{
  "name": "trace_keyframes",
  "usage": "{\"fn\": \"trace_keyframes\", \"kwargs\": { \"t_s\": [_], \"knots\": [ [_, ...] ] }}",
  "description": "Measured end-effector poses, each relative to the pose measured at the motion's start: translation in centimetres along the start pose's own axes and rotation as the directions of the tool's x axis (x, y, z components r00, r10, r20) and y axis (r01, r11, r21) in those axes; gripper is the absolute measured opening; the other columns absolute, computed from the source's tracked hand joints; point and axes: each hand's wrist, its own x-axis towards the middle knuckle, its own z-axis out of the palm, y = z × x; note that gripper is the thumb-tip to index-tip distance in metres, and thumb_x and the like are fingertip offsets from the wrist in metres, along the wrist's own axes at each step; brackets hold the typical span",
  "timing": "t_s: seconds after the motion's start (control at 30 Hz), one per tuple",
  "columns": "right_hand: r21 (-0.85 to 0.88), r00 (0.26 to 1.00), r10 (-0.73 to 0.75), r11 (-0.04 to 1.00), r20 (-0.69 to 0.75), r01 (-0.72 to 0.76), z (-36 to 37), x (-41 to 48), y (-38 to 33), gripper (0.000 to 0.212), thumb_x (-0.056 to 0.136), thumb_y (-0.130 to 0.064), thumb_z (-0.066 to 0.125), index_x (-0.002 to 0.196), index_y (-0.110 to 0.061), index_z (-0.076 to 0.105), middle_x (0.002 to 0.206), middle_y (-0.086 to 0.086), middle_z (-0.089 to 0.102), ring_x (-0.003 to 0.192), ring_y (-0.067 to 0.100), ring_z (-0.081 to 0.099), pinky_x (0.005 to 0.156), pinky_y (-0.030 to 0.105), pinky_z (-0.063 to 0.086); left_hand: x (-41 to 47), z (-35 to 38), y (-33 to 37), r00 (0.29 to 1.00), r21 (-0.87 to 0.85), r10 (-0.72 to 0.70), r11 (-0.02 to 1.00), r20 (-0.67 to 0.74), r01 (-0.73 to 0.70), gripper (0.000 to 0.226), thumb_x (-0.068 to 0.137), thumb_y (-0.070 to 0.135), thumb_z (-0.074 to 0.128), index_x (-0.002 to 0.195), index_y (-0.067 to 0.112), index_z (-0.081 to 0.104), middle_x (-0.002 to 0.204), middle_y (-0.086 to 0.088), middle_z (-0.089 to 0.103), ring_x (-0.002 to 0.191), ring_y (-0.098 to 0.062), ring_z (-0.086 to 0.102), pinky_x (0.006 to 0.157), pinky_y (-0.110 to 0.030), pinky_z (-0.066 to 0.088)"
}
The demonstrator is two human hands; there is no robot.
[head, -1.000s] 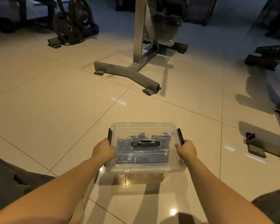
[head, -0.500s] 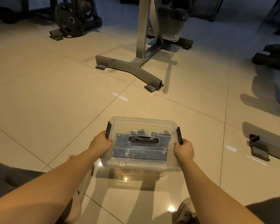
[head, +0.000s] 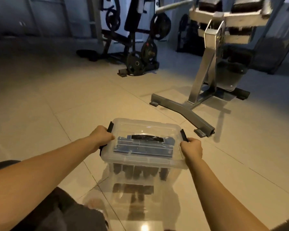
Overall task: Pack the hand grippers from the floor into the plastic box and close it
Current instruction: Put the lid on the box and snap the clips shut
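Nearest the camera, two bare forearms reach forward over the tiled floor, with dark clothing showing at the bottom left of the view. Between them is the plastic box, clear-walled, its clear lid seated on top. The left hand is clamped on the box's left edge, fingers wrapped over the black latch on that side. The right hand is clamped on the box's right edge, just below the black latch there. The box looks lifted off the floor, with its reflection showing on the glossy tiles beneath it, though whether the bottom touches the floor cannot be told.

Inside the box, seen through the walls and lid, lie the hand grippers: dark handles in a row along the near wall and blue-grey shapes under the lid. A black carry handle sits flat in the middle of the lid.

Beyond the box, to its far right, stands a grey metal stand with a T-shaped foot on the floor. Farther back, to the box's far left, black weight plates lean on a dark rack, blurred in the dim light.
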Motion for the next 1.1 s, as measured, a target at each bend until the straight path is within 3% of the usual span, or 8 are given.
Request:
{"fn": "trace_keyframes", "kwargs": {
  "t_s": [0.17, 0.4, 0.5, 0.6, 0.7, 0.87, 0.97, 1.1],
  "knots": [
    [0.086, 0.976, -0.160, 0.985, 0.147, 0.148, 8.8, -3.3, -11.4, 0.029, 0.089, -0.011, 0.066, 0.118, -0.011, 0.066, 0.097, 0.006, 0.068, 0.091, 0.029, 0.065, 0.088, 0.045, 0.057, -0.4, -14.3, 0.9, 0.963, -0.111, 0.050, 0.991, -0.266, -0.082, 0.043, 0.091, 0.014, 0.070, 0.131, 0.005, 0.057, 0.110, -0.011, 0.062, 0.100, -0.033, 0.061, 0.090, -0.047, 0.052],
    [0.244, 0.879, -0.330, 0.935, 0.344, 0.256, 19.5, -9.5, -23.3, 0.043, 0.093, -0.011, 0.064, 0.134, -0.019, 0.057, 0.109, 0.002, 0.060, 0.101, 0.027, 0.063, 0.096, 0.051, 0.056, -3.4, -26.5, -3.0, 0.745, -0.233, -0.013, 0.953, -0.667, -0.192, 0.049, 0.094, 0.028, 0.068, 0.141, 0.019, 0.055, 0.129, -0.006, 0.063, 0.099, -0.026, 0.057, 0.085, -0.043, 0.048],
    [0.258, 0.777, -0.434, 0.900, 0.457, 0.351, 24.6, -13.2, -26.6, 0.044, 0.092, -0.011, 0.063, 0.135, -0.020, 0.057, 0.114, 0.003, 0.062, 0.100, 0.029, 0.064, 0.093, 0.052, 0.057, -5.9, -29.7, -7.7, 0.612, -0.253, -0.127, 0.959, -0.781, -0.124, 0.047, 0.095, 0.030, 0.065, 0.140, 0.020, 0.057, 0.126, -0.005, 0.065, 0.104, -0.028, 0.062, 0.083, -0.038, 0.048],
    [0.258, 0.662, -0.493, 0.867, 0.565, 0.425, 30.1, -17.7, -28.4, 0.041, 0.089, -0.009, 0.064, 0.129, -0.018, 0.061, 0.110, 0.004, 0.065, 0.093, 0.028, 0.063, 0.089, 0.053, 0.058, -9.2, -31.5, -13.0, 0.491, -0.342, -0.251, 0.934, -0.834, -0.103, 0.025, 0.094, 0.034, 0.064, 0.117, 0.024, 0.067, 0.107, -0.004, 0.072, 0.089, -0.027, 0.068, 0.079, -0.042, 0.057],
    [0.237, 0.491, -0.489, 0.840, 0.721, 0.489, 35.0, -23.0, -29.1, 0.029, 0.092, -0.008, 0.062, 0.121, -0.014, 0.063, 0.102, 0.006, 0.065, 0.086, 0.025, 0.062, 0.085, 0.047, 0.058, -13.8, -32.9, -17.5, 0.315, -0.424, -0.382, 0.903, -0.869, -0.075, 0.021, 0.096, 0.039, 0.063, 0.110, 0.023, 0.066, 0.095, 0.000, 0.071, 0.081, -0.024, 0.069, 0.070, -0.038, 0.058],
    [0.126, 0.200, -0.312, 0.773, 0.929, 0.622, 41.7, -32.5, -29.3, 0.023, 0.090, -0.003, 0.065, 0.113, -0.003, 0.060, 0.094, 0.011, 0.060, 0.078, 0.023, 0.058, 0.074, 0.038, 0.048, -21.1, -33.2, -24.5, 0.076, -0.527, -0.526, 0.850, -0.847, 0.007, 0.026, 0.099, 0.039, 0.060, 0.116, 0.020, 0.067, 0.091, 0.002, 0.070, 0.073, -0.021, 0.068, 0.058, -0.032, 0.056],
    [0.045, 0.137, -0.161, 0.793, 0.978, 0.608, 46.3, -37.0, -26.8, 0.033, 0.084, -0.004, 0.068, 0.116, 0.001, 0.061, 0.098, 0.016, 0.064, 0.085, 0.029, 0.063, 0.068, 0.036, 0.052, -24.3, -31.4, -29.0, -0.037, -0.598, -0.597, 0.801, -0.801, 0.021, 0.025, 0.099, 0.030, 0.062, 0.122, 0.021, 0.062, 0.098, 0.002, 0.068, 0.077, -0.019, 0.067, 0.058, -0.032, 0.055],
    [0.050, -0.006, -0.058, 0.787, 0.998, 0.614, 52.4, -40.3, -20.8, 0.030, 0.081, -0.002, 0.066, 0.111, -0.002, 0.066, 0.105, 0.019, 0.067, 0.087, 0.030, 0.062, 0.068, 0.036, 0.052, -25.8, -28.4, -34.6, -0.143, -0.699, -0.686, 0.711, -0.714, 0.077, 0.015, 0.098, 0.036, 0.062, 0.108, 0.025, 0.061, 0.093, 0.002, 0.069, 0.078, -0.020, 0.068, 0.070, -0.043, 0.061]
  ]
}}
